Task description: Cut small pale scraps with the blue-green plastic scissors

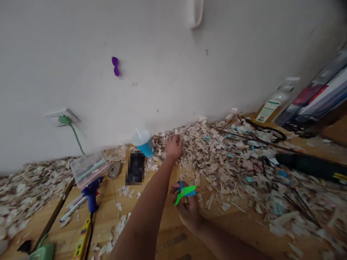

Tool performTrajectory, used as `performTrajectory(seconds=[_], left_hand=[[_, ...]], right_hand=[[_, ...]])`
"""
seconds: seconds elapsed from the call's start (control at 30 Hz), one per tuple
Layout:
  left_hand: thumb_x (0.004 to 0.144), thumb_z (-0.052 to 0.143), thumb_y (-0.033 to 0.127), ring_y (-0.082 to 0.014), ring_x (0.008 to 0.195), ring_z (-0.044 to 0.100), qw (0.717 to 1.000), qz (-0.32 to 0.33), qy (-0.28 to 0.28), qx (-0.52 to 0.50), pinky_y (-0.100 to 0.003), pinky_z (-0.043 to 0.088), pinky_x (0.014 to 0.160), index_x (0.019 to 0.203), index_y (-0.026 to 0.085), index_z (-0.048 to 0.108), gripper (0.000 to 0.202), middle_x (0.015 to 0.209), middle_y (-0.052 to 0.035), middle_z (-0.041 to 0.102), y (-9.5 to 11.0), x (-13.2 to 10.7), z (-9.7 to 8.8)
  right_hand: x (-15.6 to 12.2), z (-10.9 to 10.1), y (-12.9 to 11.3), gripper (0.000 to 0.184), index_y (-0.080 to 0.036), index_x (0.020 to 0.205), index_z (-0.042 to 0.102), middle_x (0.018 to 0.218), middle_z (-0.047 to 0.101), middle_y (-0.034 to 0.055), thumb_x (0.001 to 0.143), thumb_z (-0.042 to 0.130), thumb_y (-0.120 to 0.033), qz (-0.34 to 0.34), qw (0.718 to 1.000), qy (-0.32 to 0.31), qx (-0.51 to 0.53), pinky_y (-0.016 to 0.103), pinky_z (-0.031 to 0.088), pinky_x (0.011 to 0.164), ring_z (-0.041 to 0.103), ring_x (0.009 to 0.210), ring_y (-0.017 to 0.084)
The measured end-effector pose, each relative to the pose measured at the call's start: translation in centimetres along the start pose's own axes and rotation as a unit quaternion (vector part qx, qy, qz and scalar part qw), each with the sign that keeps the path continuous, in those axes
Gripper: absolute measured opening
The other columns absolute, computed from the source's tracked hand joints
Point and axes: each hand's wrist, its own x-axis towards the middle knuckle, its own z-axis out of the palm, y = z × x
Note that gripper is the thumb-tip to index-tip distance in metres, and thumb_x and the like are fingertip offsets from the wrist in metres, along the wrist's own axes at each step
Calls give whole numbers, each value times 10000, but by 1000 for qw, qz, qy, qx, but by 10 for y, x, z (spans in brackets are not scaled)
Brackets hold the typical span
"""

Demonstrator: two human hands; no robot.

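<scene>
My left hand (174, 147) reaches forward to the near-wall edge of a heap of pale scraps (217, 155), just right of a blue cup (146, 145). Its fingers curl together around a small dark spot that I cannot make out. Closer to me, my right hand (189, 209) grips a pair of green and blue scissors (186, 192), fingers through the handles and blades pointing right. The scissors sit low over the wooden table (168, 220). The cup holds a white stick.
Left of my arms lie a blurred-out dark object (135, 168), a clear plastic box (89, 168), a blue glue gun (92, 195) and a yellow power strip (82, 238). A bottle (273, 103) stands at the back right. Dark wires (265, 144) cross the scraps.
</scene>
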Motion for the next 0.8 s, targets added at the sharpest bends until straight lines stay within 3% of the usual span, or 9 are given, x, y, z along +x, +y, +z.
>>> performTrajectory(seconds=[0.1,0.17,0.23,0.3,0.4,0.47,0.6,0.7,0.8], left_hand=[[832,505,638,-403,1483,-47,977,31,-85,191,-671,92,1123,1483,357,328,731,1643,-55,18,7,-1,2],[793,510,692,-428,1468,-116,956,37,-163,242,-716,78,1094,1511,402,218,828,1637,-21,-89,11,1,10],[777,540,679,-438,1469,-88,939,43,-214,265,-715,106,1093,1504,385,258,833,1643,-26,-25,12,3,19],[778,607,577,-422,1476,0,941,52,-216,256,-690,124,1111,1455,338,388,750,1630,-48,139,9,5,26],[747,678,296,-350,1419,269,980,55,-158,104,-584,178,1154,1256,231,606,518,1475,-109,452,1,9,27],[754,635,188,-291,1265,476,990,42,-131,-8,-494,306,1119,1111,173,674,359,1278,-130,615,-2,17,22],[848,528,224,-209,967,619,991,20,-97,-87,-387,477,930,1078,141,668,282,1026,-94,706,3,42,-3],[838,592,337,-211,946,630,981,-9,-57,-186,-373,484,890,1099,156,650,323,1014,-84,710,16,59,-25],[812,635,422,-215,984,636,948,-41,-62,-309,-372,478,901,1137,182,629,404,1038,-80,712,33,69,-41]], right_hand=[[2,2,-2,230,-289,1108,620,980,657,57,887,591,-345,4,1000,6,3,351,517,792,638,880,209],[4,2,-2,229,-278,1095,622,998,665,68,884,595,-363,19,1000,19,3,354,521,792,641,896,217],[6,2,0,232,-265,1083,621,1005,673,74,887,589,-385,41,998,49,0,352,523,792,642,902,219],[8,1,1,245,-253,1077,623,992,680,74,887,587,-404,65,995,77,-2,349,519,795,640,899,217],[10,0,3,293,-242,1089,629,978,687,75,872,598,-438,90,993,77,-3,342,513,777,634,883,218],[11,0,4,312,-241,1091,633,958,686,72,865,601,-454,98,993,67,-2,336,508,758,627,857,214],[11,-1,7,316,-236,1086,630,941,673,63,860,609,-456,103,993,62,1,319,491,729,603,817,197],[13,-1,7,310,-231,1081,624,917,659,45,859,619,-447,114,991,66,7,291,469,684,576,769,173],[17,-1,4,303,-224,1069,619,886,646,31,863,619,-447,125,989,72,13,279,463,675,567,753,162]])
